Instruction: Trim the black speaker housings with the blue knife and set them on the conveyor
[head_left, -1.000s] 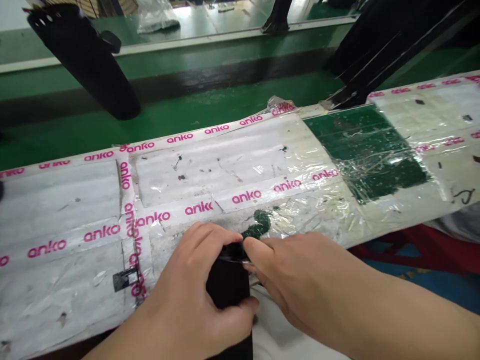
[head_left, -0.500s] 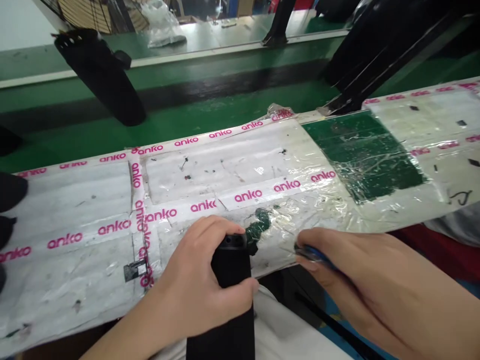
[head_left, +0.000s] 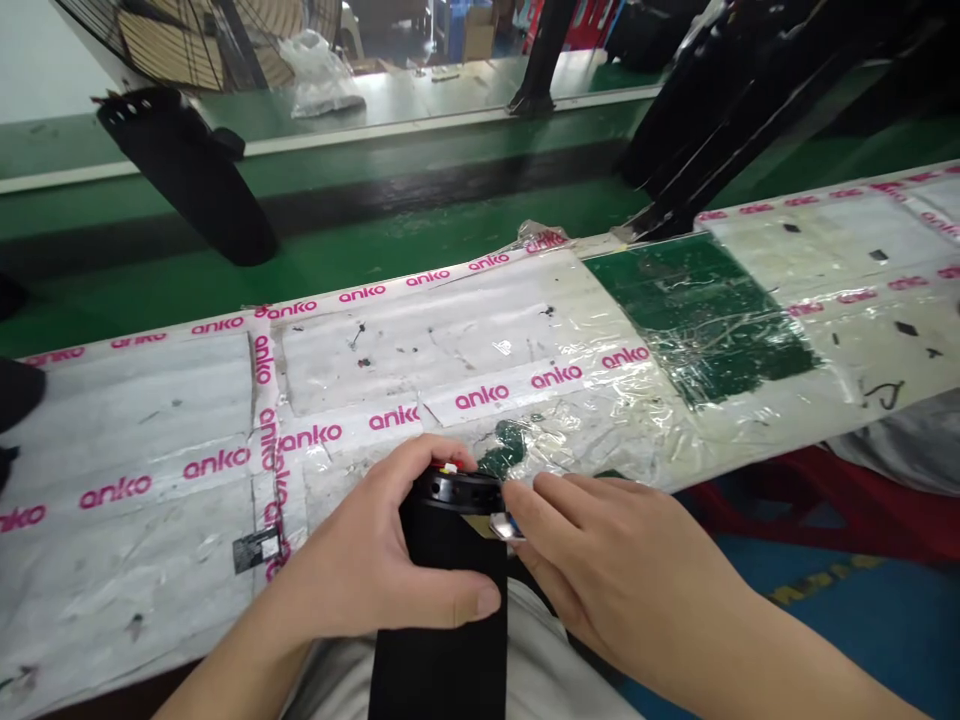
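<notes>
My left hand (head_left: 390, 555) is wrapped round a black cylinder (head_left: 442, 650) near its top end. A glossy black ring (head_left: 461, 492) with small holes caps that end, and a bit of red and white shows just above it. Beside the ring, my right hand (head_left: 600, 545) is closed on a utility knife (head_left: 505, 527) with a metal tip and a trace of blue. Its blade lies against the cylinder's side just below the ring. Most of the knife's handle is hidden in my fingers. The cylinder's lower part runs out of view over my lap.
A taped white work ledge (head_left: 420, 350) crosses in front of me, with a small black piece (head_left: 256, 549) on it. Behind is a green conveyor (head_left: 420, 215) bearing another black cylinder (head_left: 187, 175). A fan (head_left: 232, 40) and plastic bag (head_left: 319, 75) are at the back.
My right hand has moved left with the knife, from beside the cylinder to its ringed end. The ring end now tips more into view. My left hand keeps its hold.
</notes>
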